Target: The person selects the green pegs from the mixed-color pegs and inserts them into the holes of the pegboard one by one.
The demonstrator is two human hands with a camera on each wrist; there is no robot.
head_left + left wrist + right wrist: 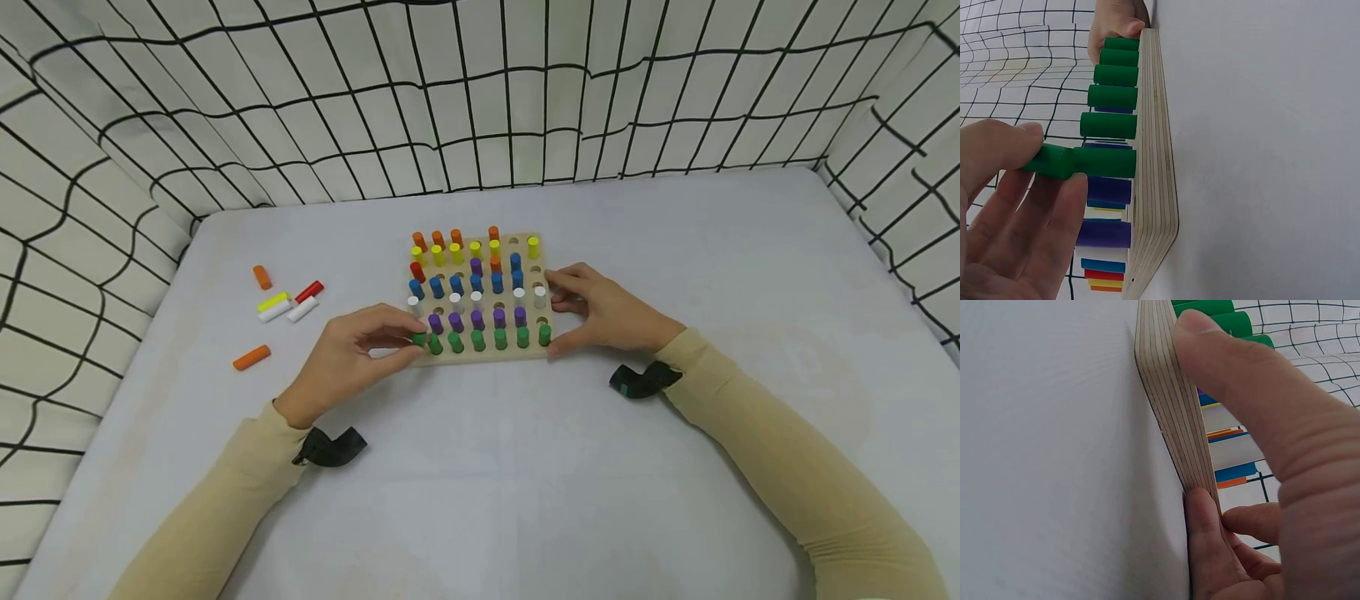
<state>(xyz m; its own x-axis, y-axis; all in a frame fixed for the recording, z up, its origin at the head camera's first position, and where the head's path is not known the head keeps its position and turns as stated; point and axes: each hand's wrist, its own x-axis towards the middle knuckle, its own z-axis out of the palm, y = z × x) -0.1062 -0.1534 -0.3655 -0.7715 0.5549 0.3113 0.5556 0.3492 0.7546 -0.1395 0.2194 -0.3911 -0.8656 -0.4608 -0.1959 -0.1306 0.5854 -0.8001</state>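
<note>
A wooden pegboard (480, 357) lies on the table, filled with rows of colored pegs. At its front left corner my left hand (360, 343) pinches a green peg (1050, 161) between thumb and fingers. In the left wrist view this peg is tilted and meets the top of a standing green peg (1107, 161) in the front row. My right hand (603, 310) holds the board's right side, with the thumb at the front right corner. In the right wrist view a finger presses the layered side edge (1175, 419); the other fingers are partly hidden by the thumb.
Left of the board lie loose pegs: an orange peg (261, 277), another orange peg (251, 357), a yellow peg (273, 302), a red peg (309, 292) and two white ones (303, 310). Black wire mesh (510, 100) borders the table's back and sides.
</note>
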